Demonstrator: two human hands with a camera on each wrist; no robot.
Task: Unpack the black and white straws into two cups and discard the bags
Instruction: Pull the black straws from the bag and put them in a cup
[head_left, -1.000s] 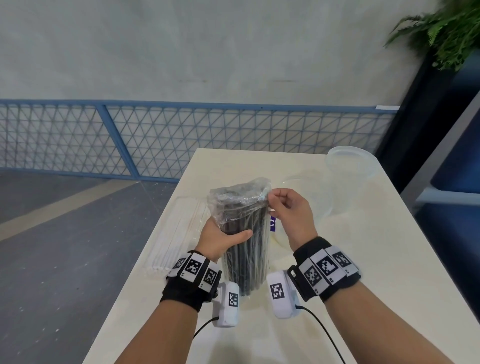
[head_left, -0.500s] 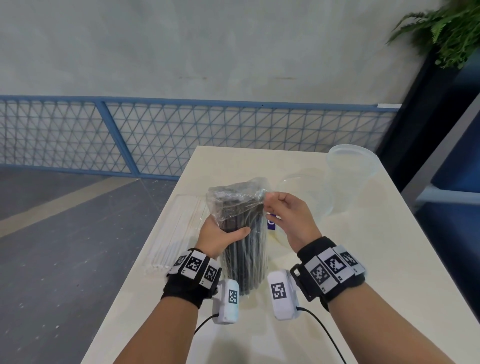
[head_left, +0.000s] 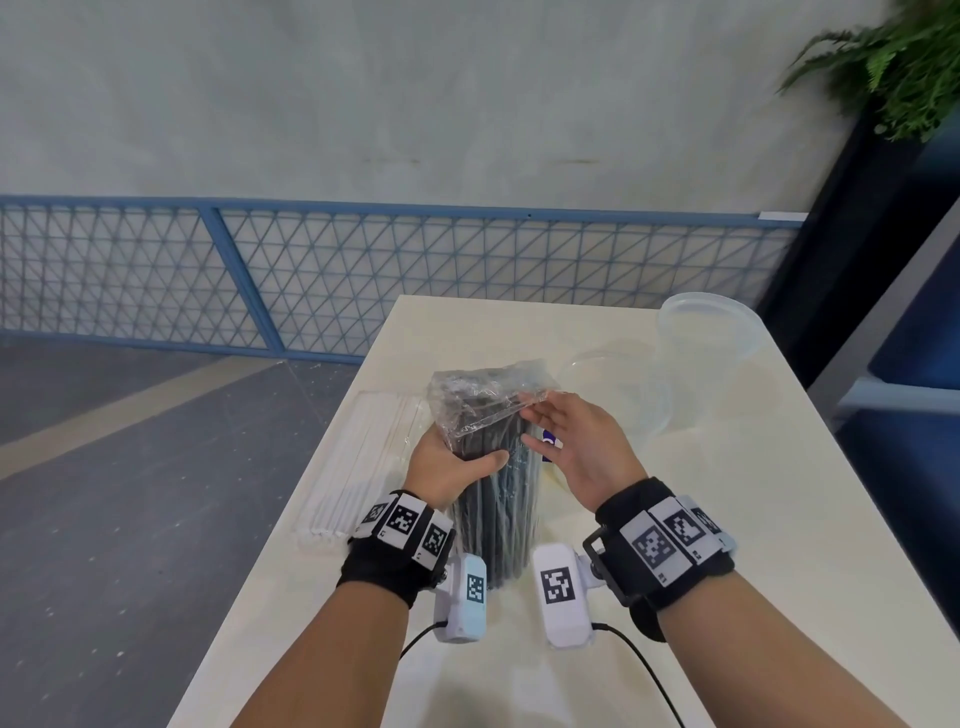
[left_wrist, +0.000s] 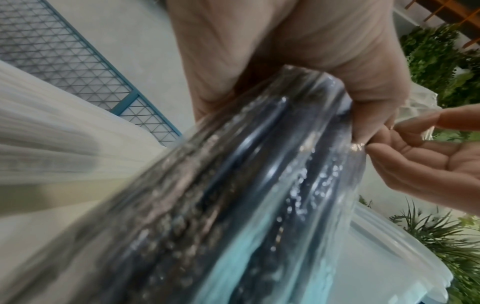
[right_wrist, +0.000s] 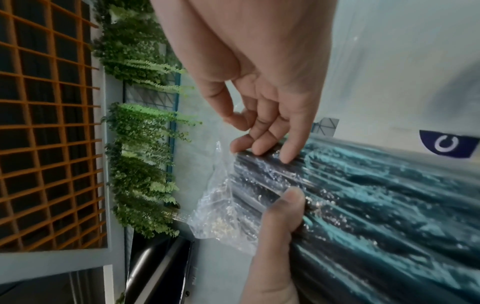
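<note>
A clear bag of black straws (head_left: 493, 499) stands upright on the cream table (head_left: 701, 519). My left hand (head_left: 457, 465) grips it round the middle, thumb across the front. My right hand (head_left: 550, 431) is beside the bag's top on the right, palm turned in. Its straight fingers (right_wrist: 259, 147) rest on the loose film above the straw ends. The bag fills the left wrist view (left_wrist: 233, 195). A bag of white straws (head_left: 363, 462) lies flat along the table's left edge. Two clear cups stand at the far right, a tall one (head_left: 709, 338) and a lower one (head_left: 623, 395).
A small blue label (head_left: 551, 442) shows behind the black bag. The table's left edge drops to grey floor. A blue mesh fence (head_left: 311, 280) runs behind it. A dark cabinet with a plant (head_left: 893, 67) stands at the far right.
My right hand has let go of the pinched top of the bag, opened, and moved a little lower beside it. The bag's top leans slightly left. My left hand keeps its grip.
</note>
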